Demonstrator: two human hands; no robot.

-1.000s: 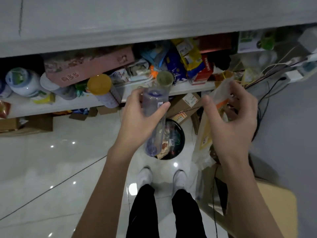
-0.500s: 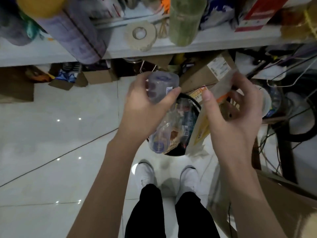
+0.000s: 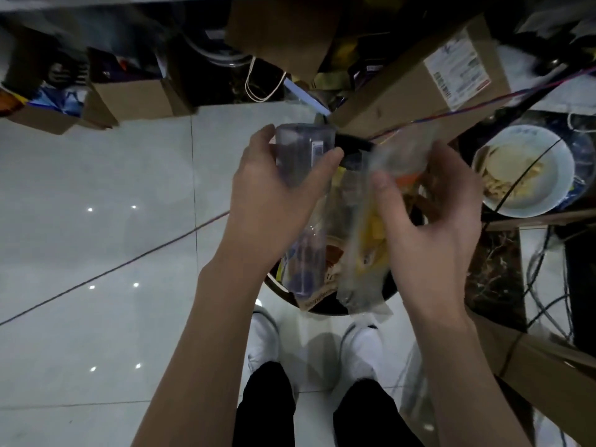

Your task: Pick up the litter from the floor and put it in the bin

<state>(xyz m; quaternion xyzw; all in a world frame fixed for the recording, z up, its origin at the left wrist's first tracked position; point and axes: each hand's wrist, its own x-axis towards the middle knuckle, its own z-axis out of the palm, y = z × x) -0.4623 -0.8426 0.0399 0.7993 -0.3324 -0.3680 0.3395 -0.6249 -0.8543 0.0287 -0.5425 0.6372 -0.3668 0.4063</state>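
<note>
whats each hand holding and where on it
The left hand grips the clear plastic bottle around its upper half. The right hand pinches the clear plastic wrapper near its top end. Both hang over the bin.

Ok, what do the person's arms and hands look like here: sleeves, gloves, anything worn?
The left forearm and right forearm are bare as far as the frame shows, with no sleeve in view. The left hand and right hand carry no visible glove, ring, watch or band. Lower down are black trousers and white shoes.
</note>
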